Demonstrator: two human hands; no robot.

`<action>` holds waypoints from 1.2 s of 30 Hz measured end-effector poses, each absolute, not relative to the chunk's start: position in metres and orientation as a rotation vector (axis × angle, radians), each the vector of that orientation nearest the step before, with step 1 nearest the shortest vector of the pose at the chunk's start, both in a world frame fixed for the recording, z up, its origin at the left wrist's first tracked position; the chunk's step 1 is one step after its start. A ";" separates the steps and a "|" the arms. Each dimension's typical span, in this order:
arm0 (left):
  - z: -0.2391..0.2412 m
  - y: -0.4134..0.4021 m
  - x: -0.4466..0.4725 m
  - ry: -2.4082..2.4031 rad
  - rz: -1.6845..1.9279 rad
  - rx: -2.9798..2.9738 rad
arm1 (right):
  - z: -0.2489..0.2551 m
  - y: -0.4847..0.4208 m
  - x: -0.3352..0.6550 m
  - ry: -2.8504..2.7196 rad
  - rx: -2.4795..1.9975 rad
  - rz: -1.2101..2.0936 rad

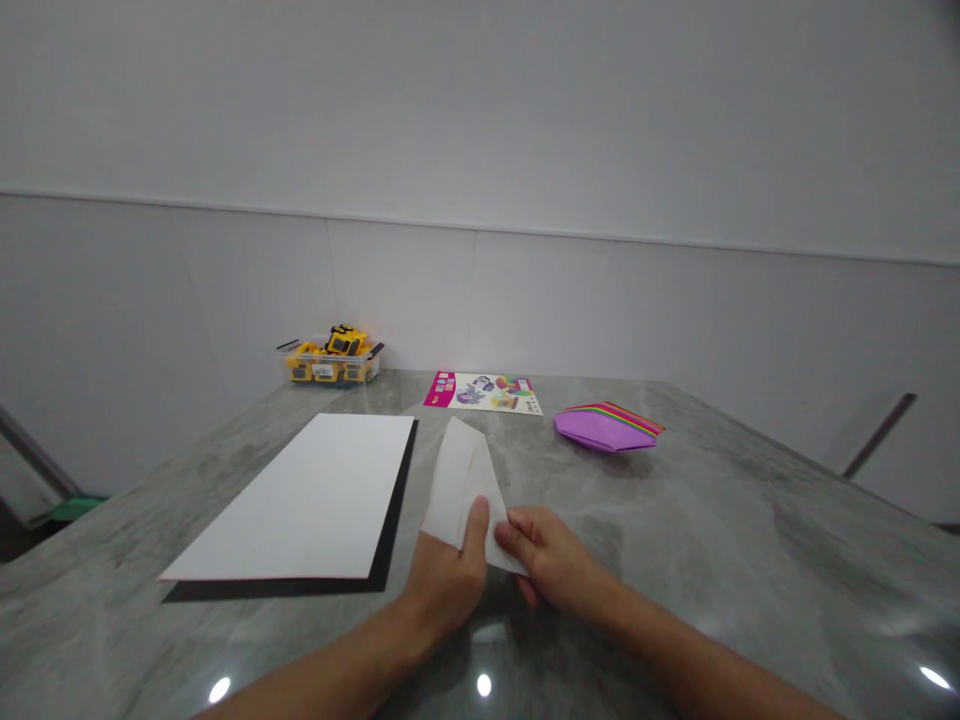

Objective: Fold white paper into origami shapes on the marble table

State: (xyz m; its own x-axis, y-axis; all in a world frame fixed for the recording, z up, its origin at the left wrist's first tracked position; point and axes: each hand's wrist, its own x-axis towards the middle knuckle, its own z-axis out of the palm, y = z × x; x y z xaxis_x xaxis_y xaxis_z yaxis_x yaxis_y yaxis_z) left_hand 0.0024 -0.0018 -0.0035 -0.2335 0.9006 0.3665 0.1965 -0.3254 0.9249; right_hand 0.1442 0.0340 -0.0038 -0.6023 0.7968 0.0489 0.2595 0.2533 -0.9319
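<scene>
A folded white paper, tapering to a point at its far end, is held just above the tabletop near its front edge. Its near end is pinched by the left hand, thumb on top, and gripped by the right hand with curled fingers.

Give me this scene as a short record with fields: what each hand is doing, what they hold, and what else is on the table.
left hand: thumb pressed on the near end of the folded white paper
right hand: pinches the paper's near right edge
surface: grey marble-look table
left of paper: white sheet lying on a black sheet
far left: clear box of yellow toy vehicles
far middle: printed instruction leaflet
far right: stack of coloured paper, purple on top
</scene>
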 end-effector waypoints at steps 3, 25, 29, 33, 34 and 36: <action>-0.004 -0.001 0.002 1.328 1.612 1.413 | -0.003 0.034 0.146 -2.025 -0.886 1.392; -0.004 0.020 -0.002 0.990 1.367 0.987 | 0.001 0.026 0.147 -2.224 -1.049 0.659; -0.008 0.021 -0.003 0.854 1.360 0.958 | 0.008 0.024 0.147 -2.123 -0.970 0.786; -0.012 0.021 -0.004 0.755 1.365 0.892 | 0.010 0.024 0.148 -2.101 -0.932 0.867; -0.011 0.021 -0.004 0.739 1.358 0.874 | 0.010 0.025 0.149 -2.100 -0.931 0.869; -0.009 0.021 -0.004 0.694 1.346 0.847 | 0.008 0.026 0.150 -2.102 -0.933 0.861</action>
State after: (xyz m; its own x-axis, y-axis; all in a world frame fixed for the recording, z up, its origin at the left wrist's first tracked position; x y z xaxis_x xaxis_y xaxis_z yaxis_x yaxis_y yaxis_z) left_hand -0.0040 0.0214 -0.0095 0.1135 0.9925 0.0463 -0.5383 0.0223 0.8425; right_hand 0.1497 0.0256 0.0077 -0.5176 0.7990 0.3060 0.3548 0.5258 -0.7730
